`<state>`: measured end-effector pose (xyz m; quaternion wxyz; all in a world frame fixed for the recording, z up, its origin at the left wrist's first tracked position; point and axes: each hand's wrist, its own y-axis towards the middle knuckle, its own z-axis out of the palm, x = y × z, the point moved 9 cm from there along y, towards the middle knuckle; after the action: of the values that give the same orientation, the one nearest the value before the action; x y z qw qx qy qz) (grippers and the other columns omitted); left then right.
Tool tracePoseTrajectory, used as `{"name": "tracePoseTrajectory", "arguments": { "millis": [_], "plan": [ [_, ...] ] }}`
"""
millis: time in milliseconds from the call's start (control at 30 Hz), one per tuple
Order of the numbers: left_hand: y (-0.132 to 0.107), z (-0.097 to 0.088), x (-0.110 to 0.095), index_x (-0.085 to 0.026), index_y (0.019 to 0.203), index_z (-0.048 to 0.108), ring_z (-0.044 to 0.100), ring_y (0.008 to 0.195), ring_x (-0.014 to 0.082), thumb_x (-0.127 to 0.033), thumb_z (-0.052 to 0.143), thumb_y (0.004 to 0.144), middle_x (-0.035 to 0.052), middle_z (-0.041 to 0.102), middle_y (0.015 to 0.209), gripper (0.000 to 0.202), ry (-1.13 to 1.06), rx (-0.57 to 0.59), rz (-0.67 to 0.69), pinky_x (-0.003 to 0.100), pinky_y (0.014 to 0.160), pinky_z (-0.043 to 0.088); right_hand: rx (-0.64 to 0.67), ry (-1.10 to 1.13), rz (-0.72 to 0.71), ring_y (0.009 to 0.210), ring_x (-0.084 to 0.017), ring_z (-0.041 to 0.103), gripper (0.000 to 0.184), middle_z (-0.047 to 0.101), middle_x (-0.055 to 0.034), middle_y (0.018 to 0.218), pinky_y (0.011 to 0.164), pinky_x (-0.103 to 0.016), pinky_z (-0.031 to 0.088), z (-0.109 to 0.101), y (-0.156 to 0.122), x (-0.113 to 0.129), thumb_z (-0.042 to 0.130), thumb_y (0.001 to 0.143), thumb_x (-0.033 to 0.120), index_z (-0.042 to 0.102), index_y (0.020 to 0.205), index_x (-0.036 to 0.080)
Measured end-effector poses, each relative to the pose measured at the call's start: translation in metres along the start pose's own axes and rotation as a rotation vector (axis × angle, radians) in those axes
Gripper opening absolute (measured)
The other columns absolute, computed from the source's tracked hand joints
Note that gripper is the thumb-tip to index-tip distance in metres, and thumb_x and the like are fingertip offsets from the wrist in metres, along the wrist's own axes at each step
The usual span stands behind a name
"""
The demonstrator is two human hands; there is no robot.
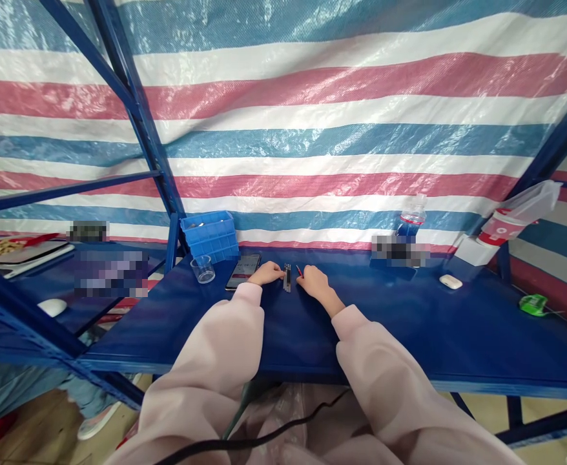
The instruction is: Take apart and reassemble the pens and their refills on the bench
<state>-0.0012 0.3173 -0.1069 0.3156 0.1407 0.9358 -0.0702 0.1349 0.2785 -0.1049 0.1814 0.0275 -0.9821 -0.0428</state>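
**Blue bench (385, 329) under striped tarpaulin (341, 77): pens (287, 278) between the hands**

A slim bunch of dark pens is laid on the bench, with the left hand (265, 273) just to one side and the right hand (315, 281) just to the other. A red-tipped item (299, 271) is seen beside the bunch, by the right hand. The fingers (276, 271) are released; nothing is grasped. The pens are judged light, stiff and slippery, best taken at mid-barrel.

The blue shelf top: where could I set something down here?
Widest bare patch: the blue shelf top between the right hand and the white oval device, out to the front edge. A narrower strip lies between the sleeves. Crowded: the left end, where the blue plastic crate, glass tumbler, phone and left hand bunch up, with pens between the hands.
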Motion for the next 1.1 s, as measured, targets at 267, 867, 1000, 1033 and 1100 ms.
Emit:
{"name": "tracePoseTrajectory", "arguments": {
  "millis": [267, 867, 1000, 1033, 1100],
  "plan": [
    [-0.002, -0.002, -0.001, -0.014, 0.055, 0.062, 0.047, 0.052, 0.0128, -0.04, 0.058, 0.063, 0.0019, 0.057, 0.053, 0.028, -0.038, -0.013, -0.006, 0.024, 0.051, 0.032, -0.005, 0.023, 0.008, 0.085, -0.024, 0.059, 0.012, 0.058, -0.0137, 0.093, 0.064, -0.029, 0.039, -0.005, -0.002, 0.003, 0.048, 0.08, 0.023, 0.053, 0.085, 0.013],
    [-0.006, -0.019, -0.001, -0.011, 0.081, 0.066, 0.041, 0.046, 0.0045, -0.053, 0.062, 0.063, 0.0098, 0.065, 0.085, 0.046, -0.651, -0.22, -0.066, 0.017, 0.037, 0.016, -0.197, 0.29, -0.283, 0.066, -0.011, 0.047, 0.008, 0.05, 0.0006, 0.079, 0.056, -0.021, 0.031, -0.013, 0.002, 0.023, 0.05, 0.078, 0.026, 0.048, 0.075, 0.019],
    [-0.006, -0.021, -0.001, -0.012, 0.08, 0.066, 0.041, 0.047, 0.0043, -0.049, 0.064, 0.061, 0.0083, 0.066, 0.083, 0.042, -0.677, -0.222, -0.057, 0.017, 0.037, 0.015, -0.198, 0.308, -0.303, 0.066, -0.011, 0.047, 0.006, 0.049, 0.001, 0.078, 0.057, -0.021, 0.032, -0.013, 0.001, 0.025, 0.05, 0.077, 0.024, 0.048, 0.074, 0.019],
    [-0.006, -0.021, -0.001, -0.012, 0.081, 0.066, 0.042, 0.047, 0.0044, -0.048, 0.064, 0.061, 0.0082, 0.066, 0.083, 0.042, -0.674, -0.225, -0.055, 0.017, 0.037, 0.016, -0.198, 0.311, -0.306, 0.066, -0.011, 0.046, 0.006, 0.049, 0.0011, 0.078, 0.057, -0.021, 0.032, -0.013, 0.001, 0.025, 0.05, 0.077, 0.024, 0.048, 0.074, 0.019],
    [-0.006, -0.023, -0.002, -0.011, 0.081, 0.066, 0.042, 0.048, 0.0048, -0.047, 0.063, 0.062, 0.0085, 0.066, 0.083, 0.041, -0.656, -0.241, -0.052, 0.017, 0.037, 0.017, -0.2, 0.315, -0.309, 0.066, -0.011, 0.046, 0.006, 0.049, 0.0013, 0.078, 0.058, -0.021, 0.033, -0.013, 0.001, 0.026, 0.05, 0.077, 0.024, 0.048, 0.074, 0.019]
  ]
}}
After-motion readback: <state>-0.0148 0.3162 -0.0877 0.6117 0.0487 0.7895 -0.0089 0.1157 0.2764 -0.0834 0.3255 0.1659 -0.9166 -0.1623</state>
